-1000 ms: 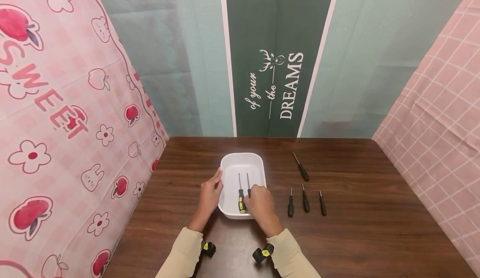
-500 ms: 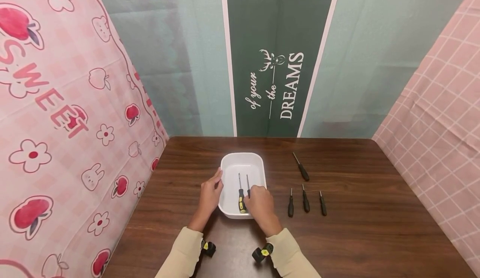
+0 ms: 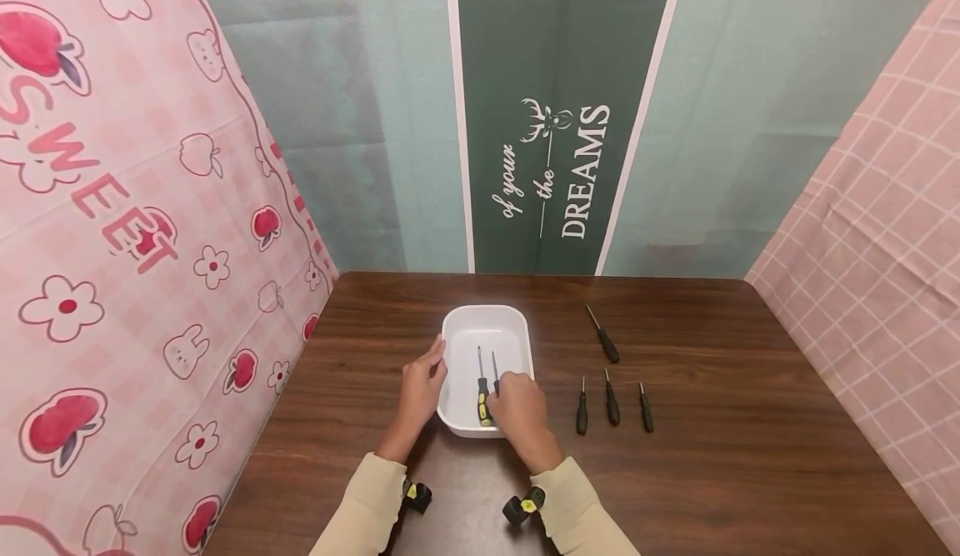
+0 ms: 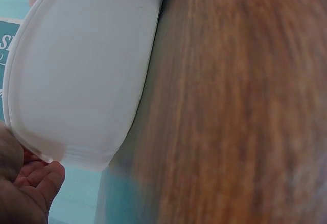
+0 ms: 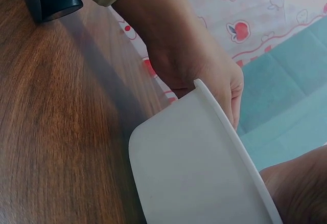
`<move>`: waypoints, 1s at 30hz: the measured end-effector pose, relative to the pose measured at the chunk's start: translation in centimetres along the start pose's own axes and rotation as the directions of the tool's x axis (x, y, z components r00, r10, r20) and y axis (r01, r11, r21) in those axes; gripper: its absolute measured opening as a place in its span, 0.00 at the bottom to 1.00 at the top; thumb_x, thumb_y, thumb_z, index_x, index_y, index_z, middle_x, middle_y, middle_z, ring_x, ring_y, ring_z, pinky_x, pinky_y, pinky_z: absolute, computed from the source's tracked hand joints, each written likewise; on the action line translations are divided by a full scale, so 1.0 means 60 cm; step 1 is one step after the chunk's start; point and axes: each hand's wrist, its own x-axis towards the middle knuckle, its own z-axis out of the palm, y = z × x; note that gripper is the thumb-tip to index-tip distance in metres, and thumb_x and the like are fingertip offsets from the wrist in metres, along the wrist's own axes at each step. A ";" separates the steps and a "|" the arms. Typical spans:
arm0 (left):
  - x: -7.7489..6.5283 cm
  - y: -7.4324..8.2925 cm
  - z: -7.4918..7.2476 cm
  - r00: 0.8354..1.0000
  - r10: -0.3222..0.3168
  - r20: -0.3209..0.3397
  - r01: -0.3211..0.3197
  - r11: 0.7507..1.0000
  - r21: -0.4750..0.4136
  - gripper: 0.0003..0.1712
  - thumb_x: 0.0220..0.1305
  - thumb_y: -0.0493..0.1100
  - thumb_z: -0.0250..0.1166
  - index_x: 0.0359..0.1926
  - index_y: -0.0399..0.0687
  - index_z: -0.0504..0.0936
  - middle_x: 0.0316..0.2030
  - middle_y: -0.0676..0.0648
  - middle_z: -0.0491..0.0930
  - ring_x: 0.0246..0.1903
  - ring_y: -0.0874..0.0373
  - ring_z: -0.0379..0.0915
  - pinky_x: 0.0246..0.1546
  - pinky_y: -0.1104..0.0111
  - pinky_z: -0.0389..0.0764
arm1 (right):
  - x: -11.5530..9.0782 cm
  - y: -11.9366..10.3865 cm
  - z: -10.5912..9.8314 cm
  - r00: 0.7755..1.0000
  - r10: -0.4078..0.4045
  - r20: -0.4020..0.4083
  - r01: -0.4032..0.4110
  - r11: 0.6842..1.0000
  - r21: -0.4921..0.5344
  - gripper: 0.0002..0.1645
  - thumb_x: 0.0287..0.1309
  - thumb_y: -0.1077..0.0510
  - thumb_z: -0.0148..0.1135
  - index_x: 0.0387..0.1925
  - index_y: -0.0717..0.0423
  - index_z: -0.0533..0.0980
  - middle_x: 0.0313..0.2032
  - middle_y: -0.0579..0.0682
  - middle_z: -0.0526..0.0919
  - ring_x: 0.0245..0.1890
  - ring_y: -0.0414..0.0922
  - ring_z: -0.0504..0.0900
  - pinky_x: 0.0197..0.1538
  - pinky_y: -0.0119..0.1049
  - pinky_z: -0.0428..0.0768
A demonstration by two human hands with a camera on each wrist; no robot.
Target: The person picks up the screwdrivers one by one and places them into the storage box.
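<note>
In the head view a white plastic tray (image 3: 483, 319) stands on the table. My right hand (image 3: 520, 404) reaches over its near right part and grips a screwdriver (image 3: 495, 365) by the handle, which the fingers mostly cover. Its thin shaft points to the far end. Alongside, to the left, a black and yellow screwdriver (image 3: 483, 398) lies inside the tray. My left hand (image 3: 422, 385) holds the tray's left side at the rim. In the left wrist view its bent fingers (image 4: 48, 180) lie against the tray's outer wall. The right wrist view shows the tray wall (image 5: 194, 168) between the two hands.
Right of the tray several black screwdrivers lie on the brown wooden table (image 3: 712, 473): one at the back (image 3: 606, 343), the others in a row, such as the middle screwdriver (image 3: 612, 406). Printed cloths, including a pink flowered cloth (image 3: 150, 331), hang around the table.
The shaft tip of the screwdriver in my right hand has shifted very slightly toward me. Both hands, the tray and the screwdrivers on the table have otherwise stayed in place.
</note>
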 end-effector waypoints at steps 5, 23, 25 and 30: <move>0.000 0.000 0.000 1.000 0.001 0.000 -0.001 1.000 0.003 0.20 0.65 0.26 0.63 0.59 0.29 0.79 0.61 0.38 0.76 0.61 0.44 0.74 0.61 0.54 0.74 | 0.001 -0.001 0.000 1.000 0.003 0.005 -0.003 1.000 -0.011 0.10 0.54 0.60 0.69 0.21 0.60 0.79 0.16 0.47 0.74 0.17 0.43 0.70 0.22 0.37 0.72; -0.001 -0.002 0.002 1.000 -0.009 0.003 0.009 1.000 -0.005 0.20 0.66 0.27 0.62 0.59 0.30 0.79 0.61 0.39 0.76 0.61 0.45 0.74 0.62 0.55 0.73 | -0.001 -0.001 0.003 1.000 -0.019 -0.024 0.018 0.999 -0.046 0.13 0.53 0.60 0.71 0.19 0.59 0.77 0.15 0.47 0.74 0.16 0.43 0.69 0.20 0.39 0.71; 0.000 -0.002 0.002 1.000 -0.004 0.001 0.004 1.000 -0.005 0.20 0.66 0.27 0.62 0.59 0.29 0.79 0.61 0.38 0.76 0.61 0.45 0.74 0.62 0.54 0.74 | -0.001 -0.002 0.003 1.000 -0.017 -0.023 0.016 0.999 -0.050 0.13 0.53 0.60 0.71 0.19 0.60 0.78 0.15 0.48 0.74 0.16 0.43 0.69 0.20 0.39 0.71; 0.000 0.000 0.001 1.000 -0.008 0.000 0.008 1.000 -0.008 0.20 0.66 0.27 0.62 0.59 0.29 0.79 0.61 0.38 0.76 0.61 0.44 0.74 0.61 0.54 0.74 | -0.002 -0.004 0.000 1.000 -0.015 -0.015 0.014 0.999 -0.046 0.12 0.54 0.60 0.72 0.21 0.62 0.79 0.16 0.49 0.74 0.17 0.43 0.70 0.21 0.39 0.72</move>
